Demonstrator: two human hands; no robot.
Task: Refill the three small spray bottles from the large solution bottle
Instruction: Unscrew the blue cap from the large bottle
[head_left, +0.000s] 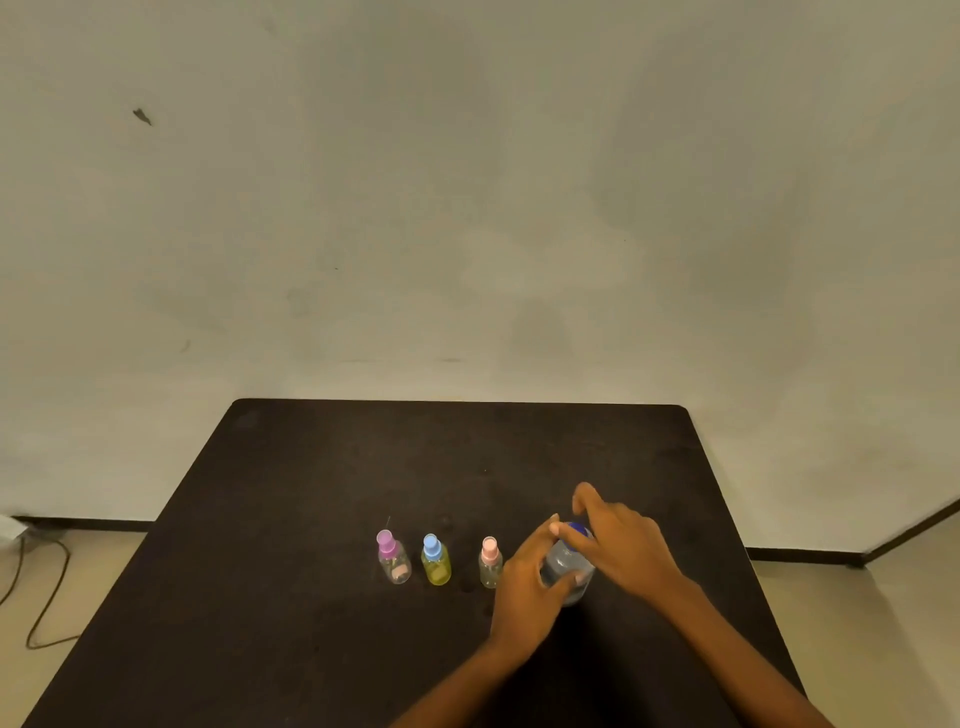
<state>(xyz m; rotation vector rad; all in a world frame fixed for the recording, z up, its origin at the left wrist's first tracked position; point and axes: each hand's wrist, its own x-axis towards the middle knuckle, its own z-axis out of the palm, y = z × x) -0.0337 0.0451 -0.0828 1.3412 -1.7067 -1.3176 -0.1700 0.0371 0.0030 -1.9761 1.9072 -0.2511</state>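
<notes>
Three small spray bottles stand upright in a row on the dark table (311, 519): one with a purple cap (392, 557), one yellowish with a blue cap (435, 560), one clear with a pink cap (490, 563). Right of them stands the large clear solution bottle (566, 566) with a blue cap (580, 529). My left hand (524, 592) grips the large bottle's body from the left. My right hand (618, 545) has its fingers pinching the blue cap from the right. All three spray caps are on.
A pale wall rises behind the table's far edge (457, 401). A cable (52, 587) lies on the floor at the left. Bare tabletop stretches behind and left of the bottles.
</notes>
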